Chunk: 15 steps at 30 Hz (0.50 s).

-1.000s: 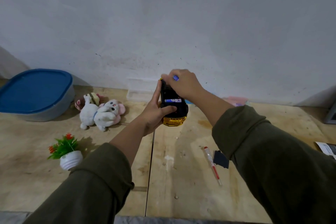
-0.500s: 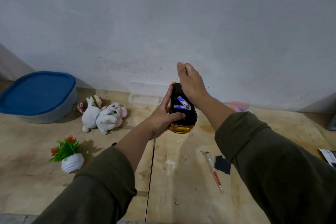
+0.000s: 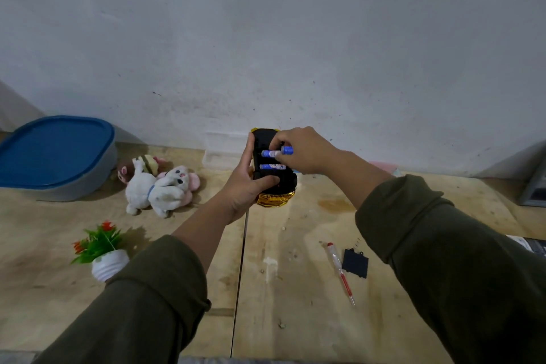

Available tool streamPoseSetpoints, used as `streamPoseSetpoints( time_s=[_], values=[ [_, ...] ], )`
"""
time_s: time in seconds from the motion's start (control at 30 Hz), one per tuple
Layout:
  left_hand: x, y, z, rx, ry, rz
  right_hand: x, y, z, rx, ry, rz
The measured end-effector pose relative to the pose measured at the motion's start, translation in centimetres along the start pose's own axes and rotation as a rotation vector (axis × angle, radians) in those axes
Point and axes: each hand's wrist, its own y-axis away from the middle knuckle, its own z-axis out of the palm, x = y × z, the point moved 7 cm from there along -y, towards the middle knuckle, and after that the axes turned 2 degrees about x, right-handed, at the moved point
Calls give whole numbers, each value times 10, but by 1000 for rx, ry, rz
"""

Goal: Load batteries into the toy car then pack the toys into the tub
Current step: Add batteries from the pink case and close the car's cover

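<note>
The toy car (image 3: 286, 183), black underneath with a gold body, is held upside down above the table by my left hand (image 3: 246, 186), which wraps its left side. One blue and white battery (image 3: 273, 167) lies in the open compartment. My right hand (image 3: 307, 151) pinches a second blue battery (image 3: 276, 152) at the upper slot, its right end raised. The grey tub with a blue lid (image 3: 54, 154) stands at the far left. A white plush rabbit (image 3: 161, 188) and a small brown plush (image 3: 141, 165) lie beside it.
A red and clear screwdriver (image 3: 341, 273) and the black battery cover (image 3: 355, 263) lie on the wooden table at the right. A small potted plastic plant (image 3: 102, 250) stands front left. A clear plastic box (image 3: 221, 151) sits against the wall behind the car.
My right hand lifted off the car half a second ago, leaving a battery tilted in the compartment, then came back down and now grips that battery at the upper slot.
</note>
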Motion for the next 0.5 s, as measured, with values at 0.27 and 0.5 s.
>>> streamPoseSetpoints(
  time_s=[0.27,0.5],
  values=[
    [-1,8,14,-98,-52,-28,-23,-8,1,-207,102,-114],
    [-1,8,11,-91,29,-4,-13,3,4,12,-38,-143]
  ],
)
